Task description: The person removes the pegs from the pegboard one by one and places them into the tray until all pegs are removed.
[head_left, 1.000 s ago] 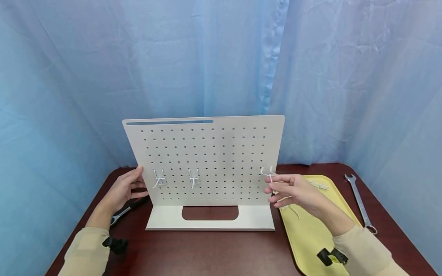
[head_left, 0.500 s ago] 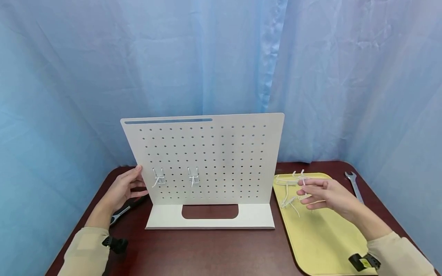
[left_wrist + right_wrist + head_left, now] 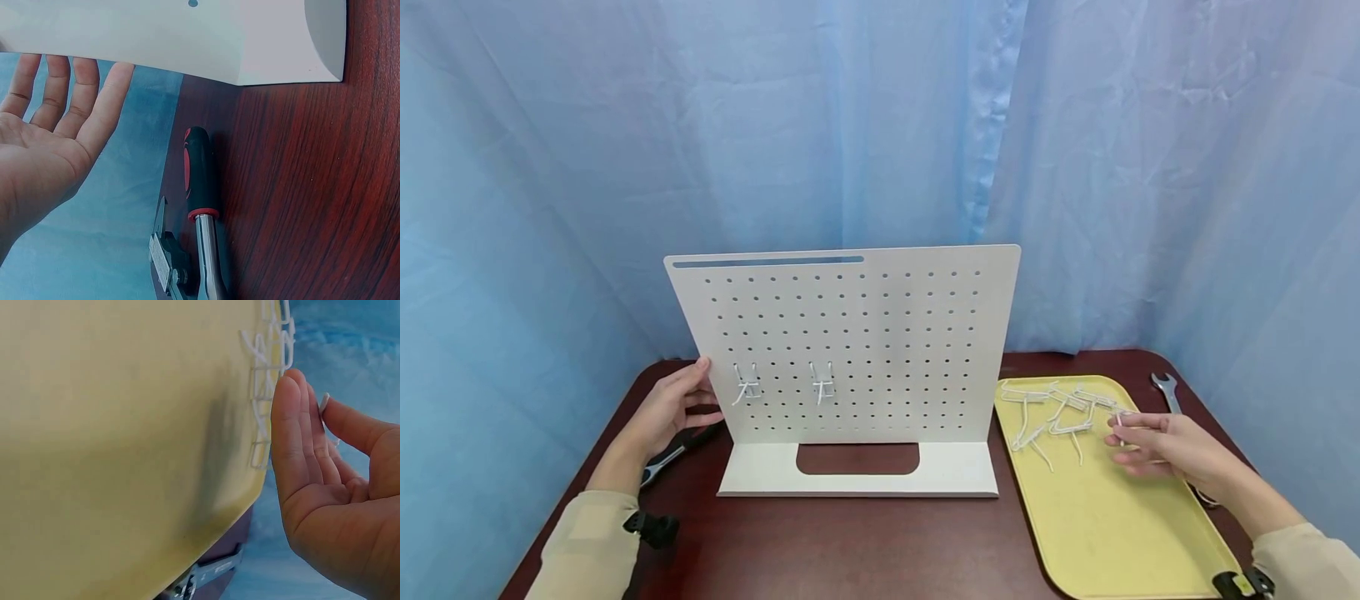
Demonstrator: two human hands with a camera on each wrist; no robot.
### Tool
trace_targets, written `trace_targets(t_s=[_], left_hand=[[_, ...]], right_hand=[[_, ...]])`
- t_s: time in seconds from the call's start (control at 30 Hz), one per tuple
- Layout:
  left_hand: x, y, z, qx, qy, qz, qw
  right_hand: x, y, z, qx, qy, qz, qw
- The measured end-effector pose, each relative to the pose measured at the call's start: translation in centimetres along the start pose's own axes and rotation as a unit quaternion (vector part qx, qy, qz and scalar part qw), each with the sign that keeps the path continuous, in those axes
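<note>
Right grip (image 3: 1172,450) pinching hook (image 3: 1120,429), yellow tray (image 3: 1120,529) below, wrench (image 3: 1167,390) partly hidden

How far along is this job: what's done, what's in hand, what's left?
Done, it seems: several loose hooks lie bunched at the far end of the yellow tray. In hand: the right hand pinches another white hook over the tray; a second ago it was at the pegboard, suggesting hooks are being taken down. Left, probably: two mounted hooks toward the pegboard's left.
</note>
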State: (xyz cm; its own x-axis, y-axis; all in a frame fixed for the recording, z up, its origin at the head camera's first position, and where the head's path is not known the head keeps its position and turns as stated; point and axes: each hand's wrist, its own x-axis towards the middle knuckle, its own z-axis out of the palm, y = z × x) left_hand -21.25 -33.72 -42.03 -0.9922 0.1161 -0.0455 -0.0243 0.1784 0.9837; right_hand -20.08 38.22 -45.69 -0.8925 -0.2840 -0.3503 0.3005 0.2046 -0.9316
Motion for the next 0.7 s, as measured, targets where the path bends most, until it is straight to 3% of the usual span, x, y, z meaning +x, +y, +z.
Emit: trace_targets(t_s=[0.37,0.7], left_hand=[[-0.7,0.2,-0.1,-0.001,0.006,-0.006,1.0],[-0.2,0.4,0.1,-0.005,0.01,-0.007,0.9999]], right_hand=[[0.4,1.7,-0.8,0.036,-0.053,0.048,0.9968],[0.7,2.1,-1.2,0.003,-0.043,0.061,0.9972]])
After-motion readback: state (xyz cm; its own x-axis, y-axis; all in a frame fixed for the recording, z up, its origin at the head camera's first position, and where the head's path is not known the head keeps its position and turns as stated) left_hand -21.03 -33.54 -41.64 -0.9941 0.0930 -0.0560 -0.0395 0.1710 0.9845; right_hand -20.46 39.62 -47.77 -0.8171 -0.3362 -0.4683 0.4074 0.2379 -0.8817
